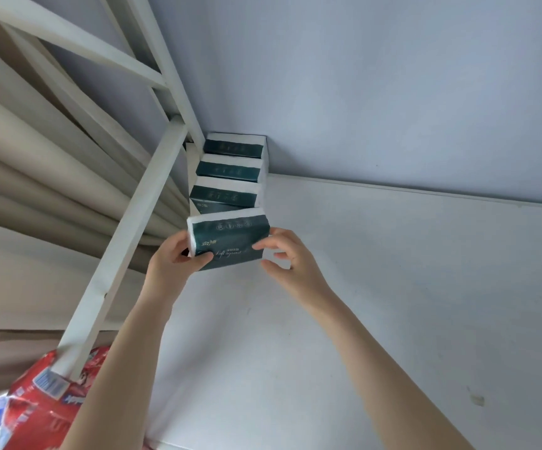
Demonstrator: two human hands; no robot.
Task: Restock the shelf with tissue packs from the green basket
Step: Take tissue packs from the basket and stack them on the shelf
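Observation:
A dark green and white tissue pack (pixel 229 240) stands upright at the front of a row on the white shelf board (pixel 376 287). My left hand (pixel 173 259) grips its left end, thumb across the front. My right hand (pixel 287 254) touches its right end with the fingertips, fingers spread. Behind it stand three more tissue packs (pixel 227 172) in a line that runs back to the corner by the wall. The green basket is not in view.
A white shelf frame post (pixel 126 241) slants up along the left of the row. Beige curtain folds (pixel 35 151) hang behind the frame. A red and white plastic package (pixel 39 404) lies at the lower left. The grey wall (pixel 393 92) backs the shelf.

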